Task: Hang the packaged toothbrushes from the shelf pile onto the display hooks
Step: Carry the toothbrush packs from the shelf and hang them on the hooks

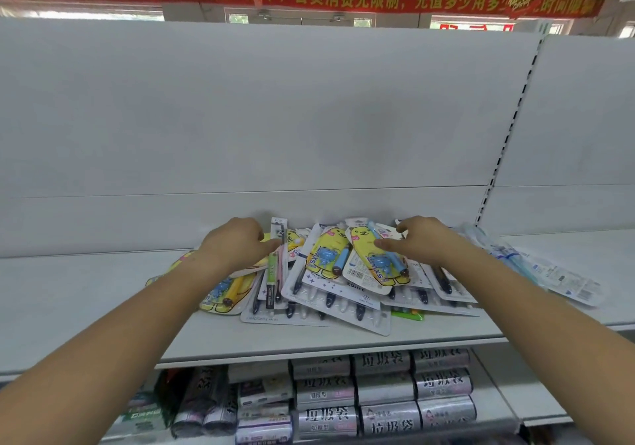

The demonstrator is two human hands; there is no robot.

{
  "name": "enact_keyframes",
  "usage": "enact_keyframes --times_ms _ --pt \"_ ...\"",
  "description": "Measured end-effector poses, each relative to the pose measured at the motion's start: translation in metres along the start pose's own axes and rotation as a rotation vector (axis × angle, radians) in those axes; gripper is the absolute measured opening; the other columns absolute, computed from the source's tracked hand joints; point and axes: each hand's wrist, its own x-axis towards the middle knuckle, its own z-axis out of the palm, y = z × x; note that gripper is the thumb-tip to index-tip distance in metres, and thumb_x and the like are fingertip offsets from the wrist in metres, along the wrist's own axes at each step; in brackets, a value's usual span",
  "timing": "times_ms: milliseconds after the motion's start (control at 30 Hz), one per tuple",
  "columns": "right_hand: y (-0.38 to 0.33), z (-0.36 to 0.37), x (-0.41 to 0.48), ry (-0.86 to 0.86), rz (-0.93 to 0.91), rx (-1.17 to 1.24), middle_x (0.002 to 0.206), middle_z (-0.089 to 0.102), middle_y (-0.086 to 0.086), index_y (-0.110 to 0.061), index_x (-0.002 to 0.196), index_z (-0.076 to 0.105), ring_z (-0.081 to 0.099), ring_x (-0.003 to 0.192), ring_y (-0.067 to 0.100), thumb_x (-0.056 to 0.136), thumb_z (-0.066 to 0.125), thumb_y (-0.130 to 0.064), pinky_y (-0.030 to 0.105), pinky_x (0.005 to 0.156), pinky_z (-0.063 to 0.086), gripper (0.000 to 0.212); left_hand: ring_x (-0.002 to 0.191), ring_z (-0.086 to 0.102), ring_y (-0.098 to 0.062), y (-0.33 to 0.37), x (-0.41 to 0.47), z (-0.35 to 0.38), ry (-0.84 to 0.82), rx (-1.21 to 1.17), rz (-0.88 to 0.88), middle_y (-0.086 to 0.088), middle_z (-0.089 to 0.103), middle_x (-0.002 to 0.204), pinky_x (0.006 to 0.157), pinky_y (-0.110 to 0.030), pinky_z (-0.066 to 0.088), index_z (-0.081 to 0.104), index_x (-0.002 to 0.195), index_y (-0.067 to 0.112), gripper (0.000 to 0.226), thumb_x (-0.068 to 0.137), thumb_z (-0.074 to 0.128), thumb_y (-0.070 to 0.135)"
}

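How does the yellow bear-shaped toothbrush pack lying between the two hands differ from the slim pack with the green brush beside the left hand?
Shape: the yellow bear-shaped pack is broad and rounded; the slim pack is a narrow straight strip.
Colour: the yellow pack holds a blue brush; the slim pack a green-and-dark one.
Contact: the left hand touches the slim pack; no hand touches the yellow pack.
Both lie in the toothbrush pile.

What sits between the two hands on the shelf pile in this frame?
In the head view, a slim pack beside the left hand and two yellow cartoon toothbrush packs lie between it and the right hand, all on top of the pile.
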Motion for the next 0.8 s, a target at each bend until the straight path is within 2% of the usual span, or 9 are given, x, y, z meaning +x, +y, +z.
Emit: enact_keyframes --times_ms 67,133,267,367,467,533,700,800 --pt "0.008 -0.008 -0.002 0.022 0.021 0.032 0.109 0.073 0.007 -0.009 0.128 0.061 0.061 0.102 0.022 0.088 0.055 -0.071 0.035 0.085 0.051 0.074 0.083 0.066 -0.024 0.012 0.001 -0.003 0.028 -0.020 0.038 -0.007 0.070 0.090 0.069 -0.032 0.050 0.072 0.095 0.010 0.057 0.094 0.054 0.064" --pt "0.023 -0.018 -0.007 0.044 0.065 0.038 0.113 0.070 0.010 -0.005 0.125 0.063 0.061 0.102 0.025 0.091 0.054 -0.068 0.036 0.086 0.049 0.072 0.076 0.064 -0.022 0.028 0.001 -0.006 0.034 -0.059 0.086 -0.004 0.067 0.080 0.061 -0.029 0.045 0.073 0.088 0.011 0.052 0.095 0.056 0.060" --pt "0.072 -0.031 -0.016 0.052 0.158 0.014 0.104 0.070 0.012 -0.003 0.112 0.066 0.063 0.098 0.027 0.092 0.051 -0.066 0.036 0.080 0.049 0.067 0.080 0.068 -0.022 0.068 0.004 -0.006 0.026 -0.117 0.186 -0.005 0.073 0.084 0.068 -0.032 0.053 0.076 0.091 0.011 0.056 0.093 0.055 0.062" --pt "0.108 -0.032 -0.024 0.009 0.238 -0.019 0.102 0.065 0.009 -0.003 0.115 0.062 0.060 0.094 0.026 0.093 0.053 -0.063 0.034 0.073 0.045 0.065 0.079 0.070 -0.027 0.098 0.006 -0.003 0.018 -0.118 0.235 -0.012 0.074 0.087 0.066 -0.032 0.052 0.075 0.094 0.005 0.061 0.093 0.055 0.062" --pt "0.140 -0.029 -0.034 -0.021 0.314 -0.032 0.098 0.059 0.006 -0.007 0.114 0.059 0.056 0.090 0.025 0.092 0.056 -0.064 0.032 0.068 0.041 0.061 0.081 0.070 -0.026 0.123 0.007 0.001 -0.004 -0.113 0.272 -0.011 0.075 0.090 0.070 -0.034 0.054 0.077 0.095 0.007 0.057 0.093 0.057 0.061" --pt "0.158 -0.029 -0.042 -0.026 0.358 -0.024 0.102 0.059 0.008 -0.008 0.114 0.058 0.055 0.092 0.025 0.092 0.057 -0.062 0.032 0.068 0.040 0.058 0.082 0.070 -0.025 0.136 0.010 0.004 -0.017 -0.115 0.292 -0.010 0.076 0.091 0.071 -0.035 0.055 0.076 0.092 0.008 0.058 0.092 0.057 0.062" --pt "0.198 -0.033 -0.054 0.004 0.422 -0.035 0.126 0.063 0.013 -0.006 0.127 0.058 0.059 0.110 0.029 0.092 0.058 -0.061 0.037 0.088 0.048 0.065 0.085 0.069 -0.025 0.169 0.010 0.012 -0.035 -0.121 0.341 -0.010 0.075 0.095 0.076 -0.039 0.057 0.076 0.093 0.010 0.060 0.092 0.055 0.066" --pt "0.215 -0.032 -0.056 0.007 0.438 -0.030 0.125 0.064 0.013 -0.006 0.124 0.059 0.059 0.110 0.030 0.092 0.058 -0.061 0.036 0.086 0.048 0.063 0.076 0.067 -0.026 0.203 0.005 0.016 -0.086 -0.123 0.388 -0.012 0.074 0.087 0.067 -0.033 0.052 0.069 0.080 0.012 0.054 0.094 0.055 0.062"
